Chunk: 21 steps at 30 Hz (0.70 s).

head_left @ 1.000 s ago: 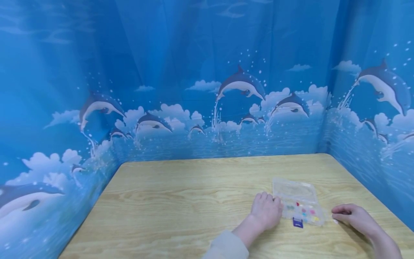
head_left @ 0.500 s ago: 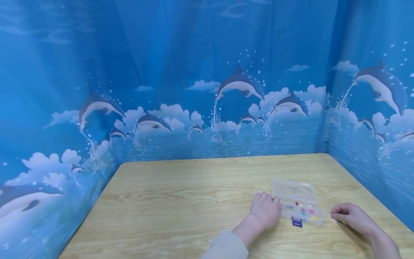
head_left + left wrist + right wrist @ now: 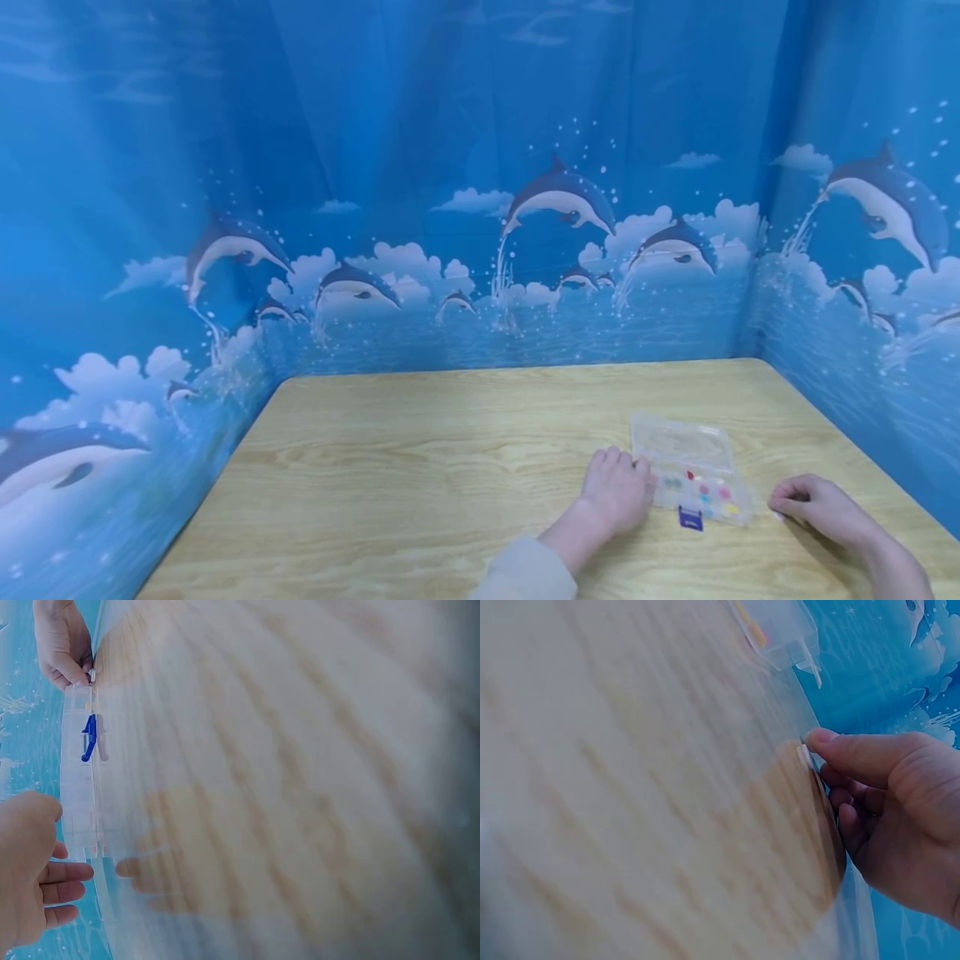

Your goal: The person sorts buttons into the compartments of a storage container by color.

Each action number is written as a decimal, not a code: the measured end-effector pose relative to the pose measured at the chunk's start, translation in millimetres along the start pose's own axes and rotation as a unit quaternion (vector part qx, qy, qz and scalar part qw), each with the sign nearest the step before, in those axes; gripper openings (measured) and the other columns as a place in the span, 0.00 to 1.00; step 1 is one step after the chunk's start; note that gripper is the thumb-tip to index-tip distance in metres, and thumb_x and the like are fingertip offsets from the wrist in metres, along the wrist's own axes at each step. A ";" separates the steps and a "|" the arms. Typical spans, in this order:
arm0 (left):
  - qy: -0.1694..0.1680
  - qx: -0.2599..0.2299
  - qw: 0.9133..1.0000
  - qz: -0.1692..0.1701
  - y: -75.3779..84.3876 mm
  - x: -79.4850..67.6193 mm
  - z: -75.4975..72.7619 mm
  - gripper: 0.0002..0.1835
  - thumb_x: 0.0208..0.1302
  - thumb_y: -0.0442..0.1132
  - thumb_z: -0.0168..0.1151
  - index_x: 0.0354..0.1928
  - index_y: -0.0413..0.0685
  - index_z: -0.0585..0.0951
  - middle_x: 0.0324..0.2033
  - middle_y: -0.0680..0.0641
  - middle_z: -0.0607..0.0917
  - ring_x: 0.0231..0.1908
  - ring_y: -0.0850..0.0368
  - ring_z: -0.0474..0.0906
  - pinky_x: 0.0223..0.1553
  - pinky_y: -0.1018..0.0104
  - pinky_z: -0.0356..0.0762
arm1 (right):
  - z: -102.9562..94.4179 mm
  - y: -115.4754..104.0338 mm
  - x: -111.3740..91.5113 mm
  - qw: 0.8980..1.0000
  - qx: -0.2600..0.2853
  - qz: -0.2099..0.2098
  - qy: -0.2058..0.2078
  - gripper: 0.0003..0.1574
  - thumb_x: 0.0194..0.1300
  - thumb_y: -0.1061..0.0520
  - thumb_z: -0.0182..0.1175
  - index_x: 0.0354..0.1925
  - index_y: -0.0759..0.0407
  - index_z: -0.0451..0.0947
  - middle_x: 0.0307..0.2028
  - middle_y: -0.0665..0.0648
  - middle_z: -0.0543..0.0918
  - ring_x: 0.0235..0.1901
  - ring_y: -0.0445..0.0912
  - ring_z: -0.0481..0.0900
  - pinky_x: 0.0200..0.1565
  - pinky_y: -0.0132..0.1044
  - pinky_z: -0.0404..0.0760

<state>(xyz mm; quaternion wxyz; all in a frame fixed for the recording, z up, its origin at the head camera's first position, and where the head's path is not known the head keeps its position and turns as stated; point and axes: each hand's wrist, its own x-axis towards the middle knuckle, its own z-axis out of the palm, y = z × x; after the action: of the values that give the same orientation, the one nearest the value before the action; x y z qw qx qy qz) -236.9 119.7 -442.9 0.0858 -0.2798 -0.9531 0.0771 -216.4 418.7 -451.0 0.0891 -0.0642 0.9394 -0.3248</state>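
Observation:
A clear plastic compartment box (image 3: 714, 515) lies on the wood-grain table (image 3: 435, 467), its clear lid (image 3: 682, 443) folded back. Small coloured pieces, among them a red one (image 3: 691, 475) and a yellow one (image 3: 732, 507), sit in its compartments. A purple-blue latch (image 3: 691, 518) hangs at the near edge. My left hand (image 3: 618, 490) grips the box's left end; in the left wrist view, several fingers (image 3: 63, 892) extend past that end. Right of the box, my right hand (image 3: 817, 506) pinches a small white piece (image 3: 804, 755) low over the table; its exact kind is unclear.
A blue curtain (image 3: 420, 325) printed with dolphins and clouds stands behind the table and along both sides. The box and both hands are on the table's right half, and the table's right edge slants past the right hand.
Very little differs. My right hand stays beside the box with its small white piece, its fingers shifting only slightly. The left hand keeps its place at the box.

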 end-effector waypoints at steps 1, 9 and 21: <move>0.001 0.000 1.000 0.001 0.1 -0.1 0.2 0.16 0.70 0.58 0.38 0.48 0.63 0.72 0.35 0.59 0.75 0.35 0.64 0.65 0.42 0.69 0.63 | 0.1 -0.5 -0.5 1.000 -0.001 0.009 0.003 0.10 0.65 0.58 0.55 0.33 0.64 0.78 0.30 0.52 0.76 0.27 0.36 0.66 0.31 0.32 0.66; 0.007 0.005 1.000 0.005 0.5 -0.8 1.8 0.16 0.70 0.57 0.37 0.48 0.63 0.72 0.35 0.59 0.74 0.35 0.64 0.65 0.42 0.69 0.63 | 0.1 -4.6 -4.9 0.998 0.010 0.049 0.027 0.16 0.66 0.54 0.55 0.38 0.67 0.77 0.34 0.53 0.77 0.30 0.37 0.67 0.31 0.33 0.67; -0.004 -0.002 1.000 0.000 0.3 -2.1 -0.7 0.17 0.69 0.59 0.39 0.51 0.63 0.72 0.37 0.59 0.75 0.37 0.64 0.65 0.45 0.69 0.63 | -1.9 -7.0 -10.5 0.997 0.010 0.045 0.063 0.15 0.66 0.54 0.55 0.39 0.67 0.76 0.34 0.52 0.77 0.32 0.32 0.67 0.34 0.30 0.68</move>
<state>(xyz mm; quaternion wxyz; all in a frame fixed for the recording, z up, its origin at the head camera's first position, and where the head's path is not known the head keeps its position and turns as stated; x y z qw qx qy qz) -234.9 118.9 -442.5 0.0815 -0.2797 -0.9535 0.0766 -206.1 416.2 -443.9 0.0453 -0.0004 0.9418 -0.3330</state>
